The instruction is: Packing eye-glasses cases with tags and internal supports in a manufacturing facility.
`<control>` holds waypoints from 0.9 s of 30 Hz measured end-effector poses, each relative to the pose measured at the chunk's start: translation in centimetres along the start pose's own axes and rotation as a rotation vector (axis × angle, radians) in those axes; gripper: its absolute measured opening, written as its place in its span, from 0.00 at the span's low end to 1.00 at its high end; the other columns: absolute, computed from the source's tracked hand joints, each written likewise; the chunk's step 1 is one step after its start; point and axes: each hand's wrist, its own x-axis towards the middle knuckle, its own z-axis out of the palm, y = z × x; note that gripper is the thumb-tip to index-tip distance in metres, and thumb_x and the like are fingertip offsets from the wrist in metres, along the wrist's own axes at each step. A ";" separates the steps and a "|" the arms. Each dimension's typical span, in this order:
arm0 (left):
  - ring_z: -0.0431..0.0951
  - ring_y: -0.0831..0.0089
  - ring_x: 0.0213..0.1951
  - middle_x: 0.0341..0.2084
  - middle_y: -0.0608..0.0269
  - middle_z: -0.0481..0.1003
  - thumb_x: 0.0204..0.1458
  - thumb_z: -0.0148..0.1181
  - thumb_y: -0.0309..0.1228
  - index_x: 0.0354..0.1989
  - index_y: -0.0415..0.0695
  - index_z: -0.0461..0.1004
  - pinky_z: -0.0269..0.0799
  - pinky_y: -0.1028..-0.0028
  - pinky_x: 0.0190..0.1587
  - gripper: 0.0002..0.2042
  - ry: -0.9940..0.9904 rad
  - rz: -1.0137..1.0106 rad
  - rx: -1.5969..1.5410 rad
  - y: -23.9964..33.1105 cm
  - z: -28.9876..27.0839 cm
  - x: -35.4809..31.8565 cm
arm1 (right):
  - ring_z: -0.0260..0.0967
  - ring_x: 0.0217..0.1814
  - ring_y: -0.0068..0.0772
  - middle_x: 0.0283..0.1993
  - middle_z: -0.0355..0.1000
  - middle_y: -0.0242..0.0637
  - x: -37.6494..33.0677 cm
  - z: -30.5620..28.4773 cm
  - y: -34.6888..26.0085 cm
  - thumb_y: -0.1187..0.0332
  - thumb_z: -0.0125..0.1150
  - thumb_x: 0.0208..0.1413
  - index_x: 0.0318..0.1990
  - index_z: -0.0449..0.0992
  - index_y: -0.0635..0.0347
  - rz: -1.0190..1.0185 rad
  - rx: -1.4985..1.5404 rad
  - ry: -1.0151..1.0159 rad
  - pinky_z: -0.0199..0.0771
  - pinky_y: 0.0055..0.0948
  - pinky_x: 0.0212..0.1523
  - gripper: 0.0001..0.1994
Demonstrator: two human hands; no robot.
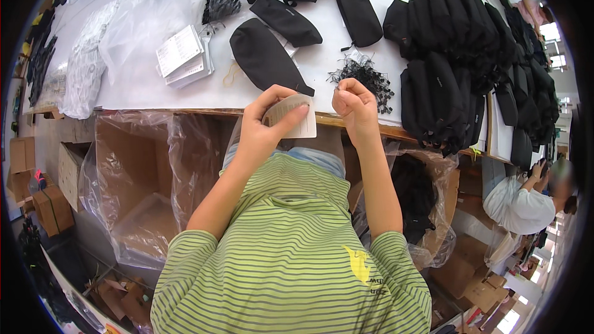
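My left hand point(263, 125) is closed on a pale card tag point(294, 119), with the thumb across its face, at the front edge of the table. Just beyond it lies a black fabric pouch point(263, 52), its narrow end touching or close to my left fingers; I cannot tell which. To the right, my right hand point(357, 108) pinches thumb and fingertips together over the table edge. A small dark bit shows at those fingertips, too small to name. Right beside this hand is a heap of short black tag strings point(371, 86).
More black pouches point(288, 21) lie beyond, and a large pile of them point(439, 25) stands at right. White cards point(180, 55) are stacked at left near clear plastic point(139, 31). Bag-lined cartons point(133, 173) sit below the table edge. Another person point(520, 204) is at far right.
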 end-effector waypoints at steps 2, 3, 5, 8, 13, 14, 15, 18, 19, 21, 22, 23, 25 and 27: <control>0.69 0.87 0.31 0.26 0.75 0.72 0.49 0.65 0.29 0.35 0.41 0.74 0.64 0.84 0.36 0.08 0.007 -0.009 0.005 -0.1 0.1 0.0 | 0.51 0.23 0.16 0.22 0.58 0.24 -0.1 -0.6 0.4 0.74 0.58 0.52 0.35 0.69 0.63 0.015 0.025 -0.001 0.52 0.18 0.27 0.05; 0.69 0.87 0.32 0.26 0.75 0.72 0.49 0.66 0.29 0.34 0.41 0.74 0.64 0.84 0.36 0.08 0.017 -0.003 -0.002 -0.2 0.1 0.0 | 0.50 0.23 0.16 0.21 0.56 0.23 -0.1 -0.9 0.5 0.74 0.58 0.52 0.35 0.69 0.63 0.027 0.050 -0.002 0.51 0.18 0.27 0.05; 0.69 0.88 0.32 0.26 0.75 0.73 0.48 0.66 0.29 0.34 0.41 0.74 0.64 0.84 0.35 0.08 0.028 0.002 -0.010 -0.4 0.1 -0.1 | 0.49 0.22 0.16 0.21 0.55 0.22 -0.3 -1.0 0.4 0.74 0.58 0.52 0.35 0.69 0.63 0.034 0.054 0.011 0.50 0.18 0.27 0.05; 0.69 0.87 0.31 0.27 0.74 0.73 0.48 0.65 0.29 0.33 0.41 0.74 0.64 0.84 0.36 0.08 0.051 0.029 0.002 -0.6 0.0 -0.1 | 0.47 0.22 0.15 0.21 0.54 0.22 -0.5 -1.0 -0.1 0.74 0.58 0.52 0.34 0.70 0.64 0.030 0.055 0.041 0.49 0.18 0.26 0.05; 0.70 0.82 0.38 0.34 0.69 0.73 0.47 0.66 0.30 0.42 0.42 0.70 0.66 0.80 0.40 0.16 -0.028 0.019 -0.131 -1.5 -1.0 0.1 | 0.52 0.22 0.12 0.23 0.61 0.22 -0.7 -1.7 -0.2 0.74 0.60 0.52 0.35 0.73 0.64 0.000 0.138 -0.020 0.49 0.15 0.24 0.05; 0.70 0.82 0.38 0.34 0.69 0.73 0.47 0.66 0.30 0.42 0.42 0.70 0.66 0.80 0.40 0.16 -0.030 0.017 -0.132 -1.3 -0.7 0.1 | 0.53 0.23 0.11 0.24 0.62 0.22 -1.0 -1.3 -0.1 0.74 0.60 0.52 0.35 0.73 0.64 -0.013 0.080 0.007 0.50 0.15 0.25 0.04; 0.71 0.79 0.41 0.37 0.65 0.72 0.46 0.68 0.32 0.47 0.43 0.66 0.66 0.78 0.42 0.22 -0.045 0.050 -0.038 -0.8 -0.3 -0.1 | 0.54 0.24 0.11 0.24 0.63 0.21 -1.2 -0.9 0.0 0.74 0.61 0.52 0.35 0.74 0.64 -0.027 0.023 0.033 0.50 0.14 0.25 0.04; 0.72 0.72 0.44 0.42 0.58 0.71 0.43 0.71 0.36 0.54 0.46 0.58 0.67 0.74 0.47 0.32 -0.086 0.042 0.089 -0.2 0.4 -0.5 | 0.52 0.23 0.09 0.24 0.63 0.20 -1.6 0.7 0.1 0.77 0.62 0.51 0.34 0.75 0.65 -0.108 -0.143 0.101 0.50 0.13 0.25 0.04; 0.72 0.69 0.45 0.43 0.55 0.71 0.42 0.72 0.37 0.56 0.48 0.54 0.67 0.73 0.49 0.36 -0.112 0.002 0.122 -0.2 0.5 -0.6 | 0.52 0.23 0.09 0.24 0.63 0.20 -1.8 1.3 0.0 0.77 0.62 0.51 0.34 0.75 0.65 -0.108 -0.142 0.102 0.50 0.13 0.25 0.04; 0.72 0.69 0.46 0.43 0.54 0.71 0.42 0.72 0.37 0.55 0.48 0.54 0.67 0.71 0.50 0.36 -0.100 0.010 0.101 -0.6 0.6 -0.6 | 0.49 0.22 0.08 0.23 0.60 0.19 -2.1 2.4 -0.4 0.79 0.63 0.49 0.33 0.76 0.64 -0.187 -0.223 0.114 0.47 0.13 0.24 0.05; 0.72 0.69 0.46 0.43 0.55 0.71 0.42 0.72 0.37 0.55 0.48 0.54 0.67 0.71 0.50 0.36 -0.094 0.016 0.089 -0.7 0.6 -0.6 | 0.49 0.22 0.08 0.23 0.60 0.19 -2.3 2.8 -0.6 0.79 0.63 0.49 0.33 0.76 0.64 -0.187 -0.223 0.114 0.47 0.13 0.24 0.05; 0.72 0.69 0.46 0.43 0.55 0.71 0.42 0.72 0.37 0.56 0.48 0.54 0.67 0.71 0.50 0.36 -0.091 0.023 0.078 -0.8 0.7 -0.6 | 0.48 0.22 0.08 0.22 0.58 0.18 -2.5 3.1 -0.7 0.79 0.64 0.48 0.33 0.76 0.64 -0.224 -0.292 0.136 0.45 0.13 0.23 0.05; 0.71 0.69 0.48 0.44 0.55 0.70 0.41 0.73 0.36 0.55 0.47 0.55 0.66 0.71 0.50 0.36 -0.086 0.038 0.070 -0.6 0.8 -0.7 | 0.46 0.21 0.08 0.21 0.57 0.18 -2.7 3.5 -0.9 0.80 0.64 0.48 0.33 0.76 0.64 -0.261 -0.362 0.159 0.44 0.12 0.23 0.05; 0.71 0.70 0.49 0.46 0.56 0.69 0.40 0.73 0.35 0.55 0.47 0.55 0.66 0.71 0.50 0.36 -0.078 0.052 0.063 -0.4 0.8 -1.0 | 0.46 0.21 0.08 0.20 0.55 0.17 -2.9 3.8 -1.0 0.79 0.65 0.46 0.32 0.76 0.62 -0.310 -0.445 0.203 0.42 0.13 0.22 0.06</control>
